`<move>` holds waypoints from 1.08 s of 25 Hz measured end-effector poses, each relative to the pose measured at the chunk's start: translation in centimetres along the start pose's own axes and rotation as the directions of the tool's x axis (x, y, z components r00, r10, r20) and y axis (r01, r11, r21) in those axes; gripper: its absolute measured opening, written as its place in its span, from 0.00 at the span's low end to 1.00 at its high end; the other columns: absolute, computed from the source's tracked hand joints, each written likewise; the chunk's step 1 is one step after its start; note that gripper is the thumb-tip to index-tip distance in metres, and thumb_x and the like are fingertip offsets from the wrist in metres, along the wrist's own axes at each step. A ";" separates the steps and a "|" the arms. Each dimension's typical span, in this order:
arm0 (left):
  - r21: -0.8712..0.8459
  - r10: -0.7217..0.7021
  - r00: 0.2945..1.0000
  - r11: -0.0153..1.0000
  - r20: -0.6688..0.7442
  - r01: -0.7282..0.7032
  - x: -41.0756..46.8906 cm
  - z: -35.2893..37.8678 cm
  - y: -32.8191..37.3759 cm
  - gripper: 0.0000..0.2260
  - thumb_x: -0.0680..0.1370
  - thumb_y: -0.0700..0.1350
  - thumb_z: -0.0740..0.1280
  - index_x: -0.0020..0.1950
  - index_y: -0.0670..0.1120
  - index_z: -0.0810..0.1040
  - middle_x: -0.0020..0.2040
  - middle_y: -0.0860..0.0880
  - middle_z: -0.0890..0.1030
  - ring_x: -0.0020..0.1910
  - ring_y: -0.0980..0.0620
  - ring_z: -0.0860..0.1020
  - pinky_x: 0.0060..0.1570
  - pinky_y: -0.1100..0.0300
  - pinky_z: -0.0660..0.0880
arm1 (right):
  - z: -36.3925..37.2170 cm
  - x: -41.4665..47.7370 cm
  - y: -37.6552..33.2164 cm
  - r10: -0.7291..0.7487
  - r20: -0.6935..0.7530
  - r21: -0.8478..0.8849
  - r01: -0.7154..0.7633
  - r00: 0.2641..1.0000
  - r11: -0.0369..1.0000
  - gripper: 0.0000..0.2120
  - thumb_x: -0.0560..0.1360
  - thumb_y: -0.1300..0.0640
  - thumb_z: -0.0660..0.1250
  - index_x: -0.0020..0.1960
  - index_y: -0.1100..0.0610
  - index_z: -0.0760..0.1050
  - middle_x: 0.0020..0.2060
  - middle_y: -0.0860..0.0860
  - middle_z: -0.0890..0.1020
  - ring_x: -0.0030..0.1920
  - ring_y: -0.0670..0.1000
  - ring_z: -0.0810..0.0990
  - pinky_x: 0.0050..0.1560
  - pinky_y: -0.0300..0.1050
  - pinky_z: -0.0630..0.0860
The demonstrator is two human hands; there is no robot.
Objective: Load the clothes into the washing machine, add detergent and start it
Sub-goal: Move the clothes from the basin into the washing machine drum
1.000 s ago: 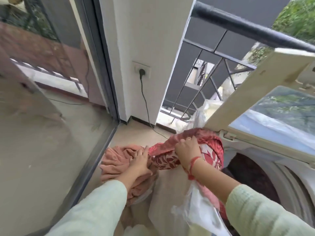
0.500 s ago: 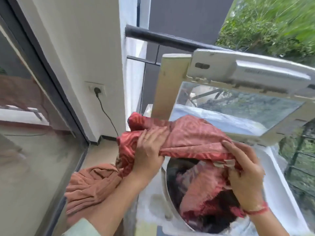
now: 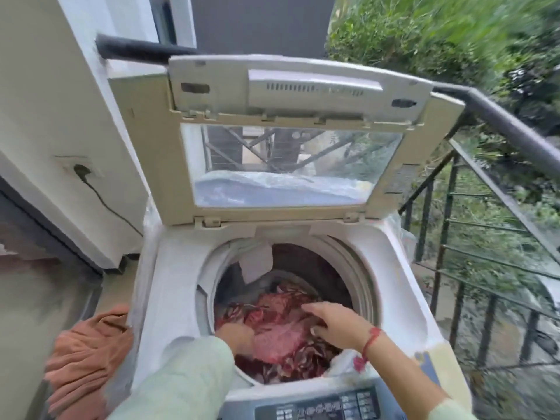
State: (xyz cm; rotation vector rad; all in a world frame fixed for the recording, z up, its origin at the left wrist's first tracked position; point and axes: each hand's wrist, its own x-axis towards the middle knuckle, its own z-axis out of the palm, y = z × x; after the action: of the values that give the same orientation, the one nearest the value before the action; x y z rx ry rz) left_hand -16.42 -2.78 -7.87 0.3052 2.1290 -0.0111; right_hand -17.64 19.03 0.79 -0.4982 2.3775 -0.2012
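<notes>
- Right hand (image 3: 336, 324) spreads straight fingers over the red cloth (image 3: 281, 334) in the drum (image 3: 321, 268); left hand (image 3: 235, 331) is buried, so I cannot tell its grip.
- Cloth heaped at the drum's near edge may unbalance the spin.

washing machine (image 3: 169, 298): white plastic, smooth, dull | lid frame (image 3: 169, 165): yellowed cream plastic, matt | lid window (image 3: 288, 171): clear, glossy, reflective | clothes (image 3: 278, 338) in drum: red patterned cloth, soft, creased | orange heap (image 3: 88, 359): crinkled matt cloth | railing (image 3: 500, 119): dark painted metal | control panel (image 3: 318, 407): dark glossy plastic
</notes>
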 end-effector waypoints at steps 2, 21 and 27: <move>-0.101 0.016 0.997 0.995 -0.070 -0.023 0.7 0.0 -0.1 0.19 0.78 0.49 0.61 0.64 0.40 0.73 0.64 0.39 0.75 0.61 0.41 0.74 0.59 0.53 0.71 | 0.0 0.8 0.5 -0.025 -0.026 -0.001 0.025 0.999 1.000 0.23 0.78 0.57 0.59 0.72 0.54 0.65 0.66 0.56 0.73 0.66 0.56 0.71 0.66 0.47 0.66; -0.795 -0.733 0.328 0.597 -0.596 -0.108 -18.4 12.5 -13.8 0.26 0.69 0.60 0.59 0.62 0.49 0.73 0.60 0.46 0.75 0.58 0.44 0.73 0.59 0.51 0.70 | 1.1 3.0 -16.8 -0.147 -0.503 0.393 0.377 0.851 0.839 0.14 0.77 0.55 0.65 0.62 0.51 0.75 0.55 0.44 0.77 0.51 0.40 0.76 0.56 0.38 0.72; -0.737 -0.393 0.916 0.595 0.081 0.321 -18.8 24.2 -28.4 0.26 0.76 0.57 0.64 0.70 0.47 0.66 0.68 0.46 0.72 0.65 0.49 0.72 0.61 0.60 0.69 | 4.2 6.4 -32.3 -0.355 -0.432 0.265 0.493 0.829 0.829 0.18 0.74 0.45 0.58 0.59 0.51 0.76 0.54 0.44 0.77 0.55 0.42 0.75 0.57 0.31 0.67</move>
State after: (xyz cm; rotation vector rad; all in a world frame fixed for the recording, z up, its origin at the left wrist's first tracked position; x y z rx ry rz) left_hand 6.97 -37.38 -8.68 -0.6332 2.0538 0.6416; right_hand -9.66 -13.19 2.62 -0.8749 2.4552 -1.0118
